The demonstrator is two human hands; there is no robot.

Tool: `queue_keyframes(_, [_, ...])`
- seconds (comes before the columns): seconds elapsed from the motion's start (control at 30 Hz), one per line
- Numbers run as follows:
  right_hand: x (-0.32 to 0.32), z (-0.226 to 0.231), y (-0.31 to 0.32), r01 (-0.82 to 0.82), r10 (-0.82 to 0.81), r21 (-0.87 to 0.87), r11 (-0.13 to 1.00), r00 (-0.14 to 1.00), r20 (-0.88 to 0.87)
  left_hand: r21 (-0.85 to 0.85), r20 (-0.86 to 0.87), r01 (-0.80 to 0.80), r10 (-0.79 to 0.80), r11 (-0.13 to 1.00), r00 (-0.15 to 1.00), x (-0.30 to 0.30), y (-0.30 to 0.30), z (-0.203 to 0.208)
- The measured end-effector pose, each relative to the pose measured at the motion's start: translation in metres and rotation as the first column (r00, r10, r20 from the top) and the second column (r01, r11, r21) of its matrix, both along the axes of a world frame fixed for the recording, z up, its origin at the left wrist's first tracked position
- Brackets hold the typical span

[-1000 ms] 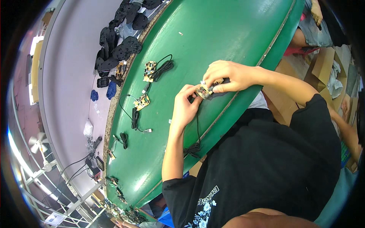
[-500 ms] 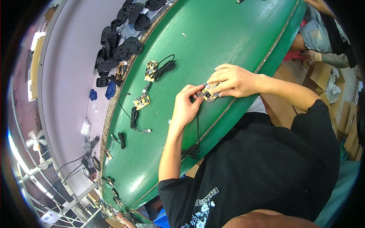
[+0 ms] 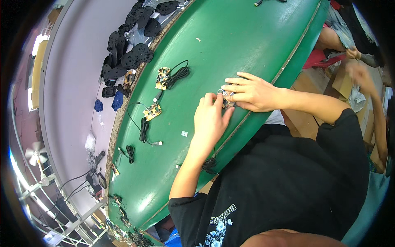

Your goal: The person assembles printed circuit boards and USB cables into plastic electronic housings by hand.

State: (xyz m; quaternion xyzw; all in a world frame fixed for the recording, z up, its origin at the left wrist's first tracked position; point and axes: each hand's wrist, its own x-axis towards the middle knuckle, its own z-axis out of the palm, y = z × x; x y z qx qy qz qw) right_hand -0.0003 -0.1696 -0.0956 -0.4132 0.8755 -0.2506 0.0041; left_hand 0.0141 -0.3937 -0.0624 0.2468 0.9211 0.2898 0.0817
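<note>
A small tan circuit board [image 3: 227,99] is between my two hands, low over the green work surface, largely covered by fingers. My left hand [image 3: 210,117] is closed against its left edge, the back of the hand facing up. A thin pale wire [image 3: 220,90] loops up from the board beside those fingertips. From the right, my right hand [image 3: 256,94] grips the board, with fingers stretched over its top and the thumb at the near edge. A bundled black cable [image 3: 209,165] lies below my left forearm; its link to the board is hidden.
Two more circuit boards, one [image 3: 162,77] beside a coiled black cable [image 3: 177,78] and another [image 3: 152,111] with its own cable [image 3: 143,129], lie to the left. Black plastic shells [image 3: 137,55] crowd the raised ledge. Another person's hand [image 3: 358,76] shows at right.
My left hand has shifted right and rolled over, its back now up. My right fingers have spread further across the board. Another person's arm has come into view at right.
</note>
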Motion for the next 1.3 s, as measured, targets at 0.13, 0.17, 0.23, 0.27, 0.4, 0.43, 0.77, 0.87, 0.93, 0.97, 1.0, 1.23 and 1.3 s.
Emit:
queue_keyframes(0.13, [-0.015, 0.012, 0.016, -0.013, 0.028, -0.085, 0.996, 0.985, 0.173, -0.111, -0.103, -0.002, -0.01, 0.994, 0.995, 0.001, 0.004, 0.001])
queue_keyframes(0.17, [-0.018, 0.013, 0.02, 0.058, -0.009, -0.179, 0.982, 0.964, 0.266, -0.111, -0.091, 0.003, -0.013, 0.994, 0.996, -0.001, 0.004, 0.002])
queue_keyframes(0.23, [-0.018, 0.013, 0.026, 0.052, -0.042, -0.074, 0.996, 0.991, 0.126, -0.106, -0.096, -0.005, -0.005, 0.994, 0.995, 0.0, 0.008, 0.001])
queue_keyframes(0.27, [-0.015, 0.012, 0.026, 0.068, -0.066, -0.021, 0.997, 0.995, 0.074, -0.108, -0.099, -0.011, 0.0, 0.994, 0.995, 0.0, 0.01, 0.001])
queue_keyframes(0.4, [-0.003, 0.017, 0.015, 0.14, -0.138, 0.06, 0.988, 0.99, -0.035, -0.081, -0.109, -0.033, 0.024, 0.996, 0.994, 0.0, 0.011, -0.002])
queue_keyframes(0.43, [-0.003, 0.017, 0.013, 0.163, -0.158, 0.08, 0.983, 0.985, -0.069, -0.08, -0.103, -0.029, 0.02, 0.996, 0.994, -0.001, 0.01, -0.003])
queue_keyframes(0.77, [-0.022, 0.019, 0.015, 0.191, -0.186, -0.017, 0.981, 0.971, 0.151, -0.202, -0.182, 0.004, -0.041, 0.979, 0.982, -0.001, 0.015, -0.001])
queue_keyframes(0.87, [-0.04, 0.035, 0.006, 0.223, -0.242, 0.096, 0.97, 0.912, 0.33, -0.178, -0.193, -0.004, -0.031, 0.984, 0.981, -0.001, 0.015, -0.007])
queue_keyframes(0.93, [-0.042, 0.041, 0.0, 0.228, -0.288, 0.203, 0.952, 0.89, 0.354, -0.161, -0.199, -0.003, -0.029, 0.987, 0.98, 0.0, 0.014, -0.005])
queue_keyframes(0.97, [-0.041, 0.042, -0.001, 0.228, -0.287, 0.202, 0.953, 0.892, 0.349, -0.176, -0.18, -0.003, -0.029, 0.984, 0.983, -0.001, 0.015, -0.003])
queue_keyframes(1.0, [-0.04, 0.042, -0.001, 0.24, -0.296, 0.198, 0.95, 0.893, 0.339, -0.188, -0.164, -0.003, -0.028, 0.982, 0.986, -0.001, 0.017, -0.001])
queue_keyframes(1.23, [-0.005, 0.02, 0.017, 0.213, -0.204, -0.071, 0.974, 0.972, 0.12, -0.051, -0.185, -0.089, 0.078, 0.995, 0.98, 0.01, 0.016, -0.007])
queue_keyframes(1.3, [0.001, 0.022, 0.012, 0.24, -0.236, -0.049, 0.969, 0.968, 0.086, 0.0, -0.241, -0.092, 0.089, 0.996, 0.967, 0.006, 0.015, -0.006])
